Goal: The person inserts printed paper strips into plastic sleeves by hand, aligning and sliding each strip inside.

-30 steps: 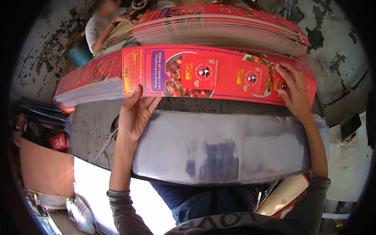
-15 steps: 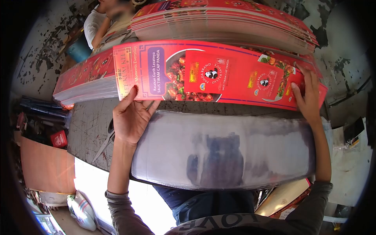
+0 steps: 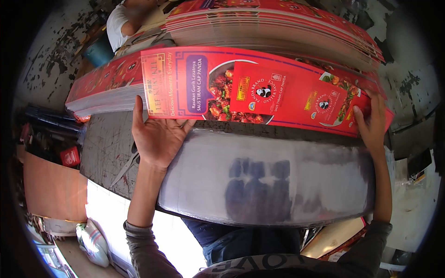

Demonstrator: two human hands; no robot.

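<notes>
Gently level the red printed card (image 3: 265, 90), lying at twelve o'clock from the glossy plastic stack (image 3: 273, 178), your right hand (image 3: 372, 121) pinching its end at two o'clock, your left hand (image 3: 160, 139) spread wide, fingers behind its lower edge at ten o'clock.

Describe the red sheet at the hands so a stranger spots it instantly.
Find the scratched grey table and the shiny pile along its near edge. Just beyond the pile, a long red sheet slopes down rightward. Unlike the red stacks behind it, it has the left hand at one end, the right hand at the other.
</notes>
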